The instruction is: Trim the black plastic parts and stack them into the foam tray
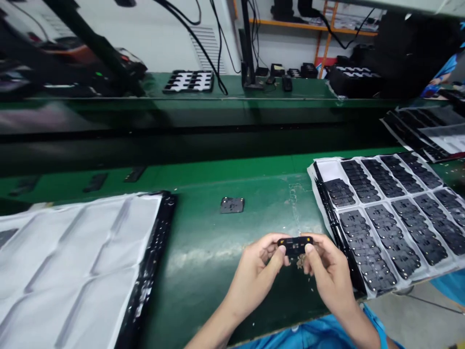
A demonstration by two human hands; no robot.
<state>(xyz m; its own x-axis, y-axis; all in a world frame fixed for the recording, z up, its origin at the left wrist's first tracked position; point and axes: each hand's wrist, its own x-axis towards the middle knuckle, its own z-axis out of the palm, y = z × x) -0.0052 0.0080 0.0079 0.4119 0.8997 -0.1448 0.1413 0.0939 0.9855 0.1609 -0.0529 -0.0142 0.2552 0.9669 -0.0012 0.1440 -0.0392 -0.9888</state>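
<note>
Between both hands, above the green bench, is a small black plastic part (295, 245) with rounded ends and a yellow spot near each end. My left hand (262, 259) pinches its left end between thumb and fingers. At the right end, my right hand (325, 261) grips it the same way. A similar flat black plate (232, 205) lies by itself on the bench, beyond my left hand. To the right stands a white-lined tray (329, 169) whose compartments hold rows of overlapping black plates.
On the left is another white-lined tray (80, 242) with a black edge. Several dark parts (96, 182) lie along the strip behind it. A raised green shelf (225, 87) at the back carries a black-and-white tray (189, 81), cables and devices. More trays (432, 131) sit far right.
</note>
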